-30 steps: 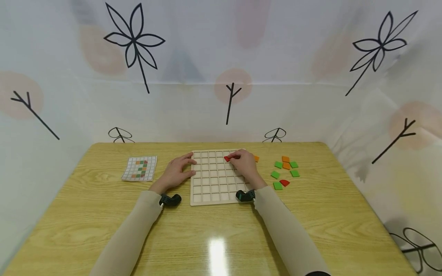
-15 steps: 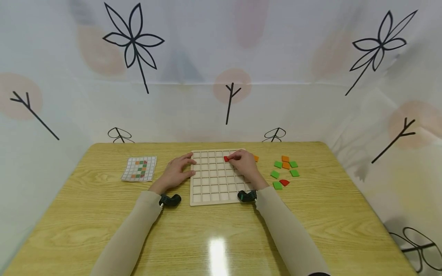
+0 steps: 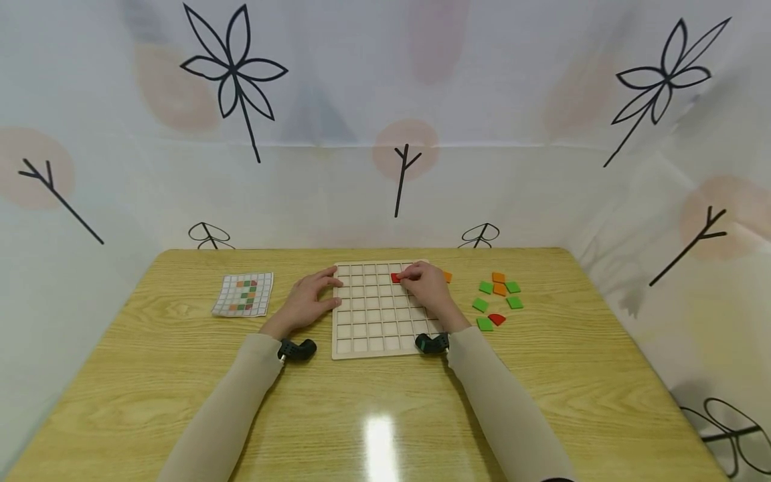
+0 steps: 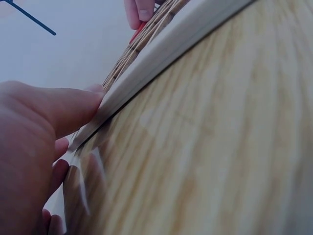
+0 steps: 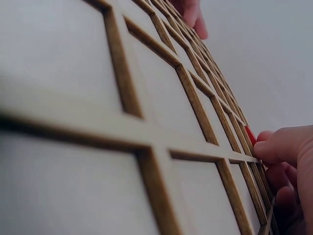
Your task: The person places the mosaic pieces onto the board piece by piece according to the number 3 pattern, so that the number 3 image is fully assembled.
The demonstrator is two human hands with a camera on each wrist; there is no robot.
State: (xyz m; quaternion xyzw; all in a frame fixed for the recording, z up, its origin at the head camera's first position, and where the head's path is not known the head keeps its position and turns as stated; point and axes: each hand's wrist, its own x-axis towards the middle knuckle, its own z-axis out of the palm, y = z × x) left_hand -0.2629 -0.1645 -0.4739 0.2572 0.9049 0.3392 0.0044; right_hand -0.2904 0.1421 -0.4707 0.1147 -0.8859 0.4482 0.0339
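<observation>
A pale wooden grid board [image 3: 373, 328] lies flat on the table. My right hand [image 3: 424, 284] lies over its far right part and pinches a red tile [image 3: 394, 277] that sits in a cell of the second row. In the right wrist view the curled fingers [image 5: 286, 161] touch the red tile [image 5: 250, 134] on the board [image 5: 146, 132]. My left hand [image 3: 307, 298] rests on the table with relaxed fingers against the board's left edge. The left wrist view shows the thumb [image 4: 58, 110] laid along that edge [image 4: 166, 49].
A small pattern card [image 3: 243, 294] with coloured squares lies left of the board. To the right lie several loose tiles: green [image 3: 485, 288], orange [image 3: 498, 277] and a red one [image 3: 496, 319]. One orange tile [image 3: 447, 276] sits beside my right hand. A printed curtain surrounds the table.
</observation>
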